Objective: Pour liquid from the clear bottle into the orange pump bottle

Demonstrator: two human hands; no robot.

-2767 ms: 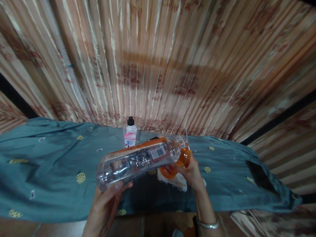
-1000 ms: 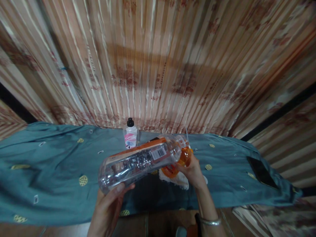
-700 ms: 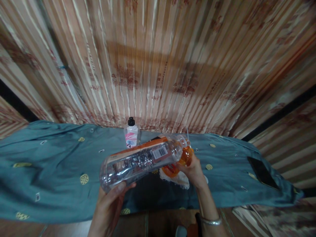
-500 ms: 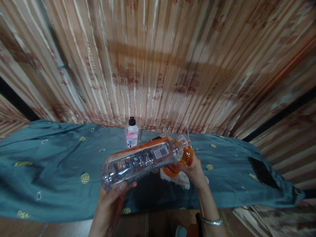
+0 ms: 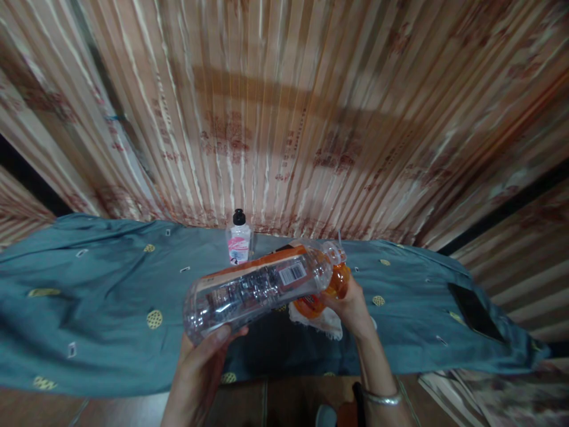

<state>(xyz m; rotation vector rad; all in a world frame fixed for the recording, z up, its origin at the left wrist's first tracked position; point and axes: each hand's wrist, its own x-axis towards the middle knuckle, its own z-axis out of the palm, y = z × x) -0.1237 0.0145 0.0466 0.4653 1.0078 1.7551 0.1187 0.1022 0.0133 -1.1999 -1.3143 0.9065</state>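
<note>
A large clear plastic bottle [image 5: 253,290] with an orange label and a barcode lies tilted across my view, its neck pointing right. My left hand [image 5: 207,353] grips it near its base from below. The bottle's uncapped mouth is over the top of an orange bottle [image 5: 340,280], which my right hand [image 5: 349,305] grasps around its upper part. Whether liquid flows between them I cannot tell. Under the orange bottle lies a white cloth [image 5: 326,325]. Part of the orange bottle is hidden behind the clear one.
A small clear bottle with a black cap and pink label [image 5: 239,240] stands behind the large bottle. On the right of the teal tablecloth [image 5: 111,296] lies a dark flat object [image 5: 475,311], resembling a phone. A pleated curtain [image 5: 267,118] hangs behind the table.
Both hands and the two bottles hold nearly the same pose. Only a slight shift of the whole view shows.
</note>
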